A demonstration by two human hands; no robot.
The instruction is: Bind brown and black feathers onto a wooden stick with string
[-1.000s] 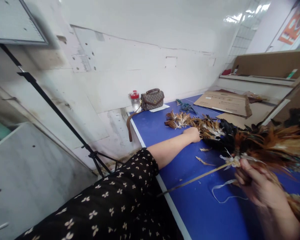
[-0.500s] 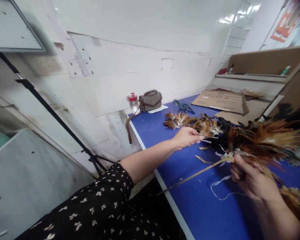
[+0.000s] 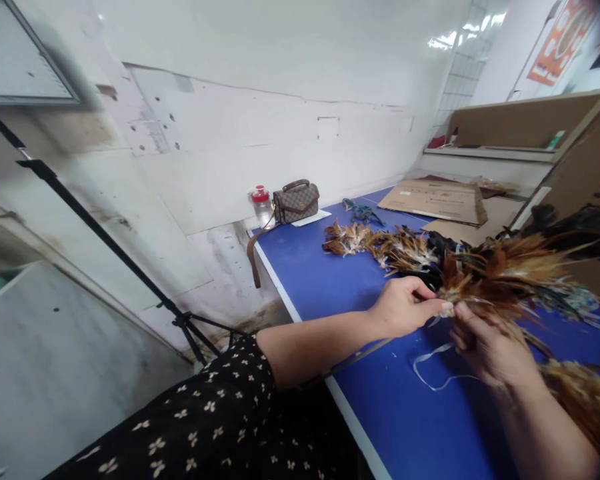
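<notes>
My right hand [image 3: 493, 347] is closed around the base of a bundle of brown and black feathers [image 3: 510, 267] on a thin stick [image 3: 373, 350]. The stick slopes down past the table edge, partly behind my left forearm. My left hand [image 3: 407, 307] pinches brown feathers at the pale bound base, its fingertips almost meeting my right thumb. A thin white ribbon [image 3: 423, 373] loops down below the hands to the blue table [image 3: 410, 427]. Just beyond my left hand lies a row of loose brown and black feather tufts [image 3: 350, 239].
A patterned handbag [image 3: 297, 202] and a red-lidded jar [image 3: 262, 207] stand at the far left corner. Flattened cardboard [image 3: 430, 200] lies at the back. More feathers [image 3: 580, 393] are at right. A black tripod [image 3: 115, 253] stands left of the table.
My left hand has moved right and toward me, from the loose feather tufts to the base of the bundle. My right hand keeps its hold on the bundle.
</notes>
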